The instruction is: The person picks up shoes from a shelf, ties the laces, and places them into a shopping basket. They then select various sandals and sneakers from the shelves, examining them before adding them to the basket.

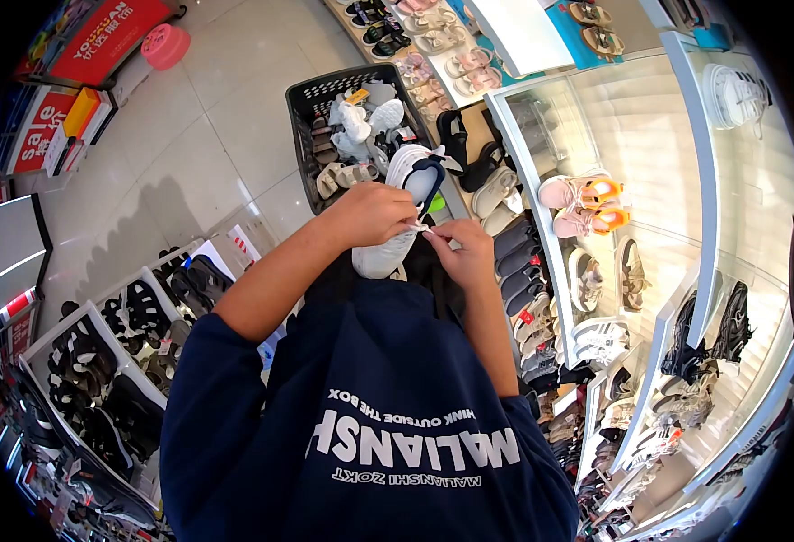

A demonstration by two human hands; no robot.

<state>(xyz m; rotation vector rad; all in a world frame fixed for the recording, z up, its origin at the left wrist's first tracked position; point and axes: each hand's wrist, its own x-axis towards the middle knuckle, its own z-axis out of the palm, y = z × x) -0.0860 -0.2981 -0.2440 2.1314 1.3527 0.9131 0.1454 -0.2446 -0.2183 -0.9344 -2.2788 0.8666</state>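
A white shoe (381,259) with a dark blue lining points its toe toward my body, in front of my chest. My left hand (377,215) lies over the shoe's left side, its fingers pinched on a white lace (421,228). On the other side my right hand (466,253) is also closed, thumb and fingertips on the lace. The two hands nearly meet above the shoe. Just beyond is a black basket (303,144) holding several shoes, some with white stuffing.
Lit shelves (528,181) with several pairs of shoes run along the right. More shoes stand in white-edged racks (99,316) at the lower left. A pink round container (165,46) sits on the tiled floor (234,117), near red sale signs (99,41).
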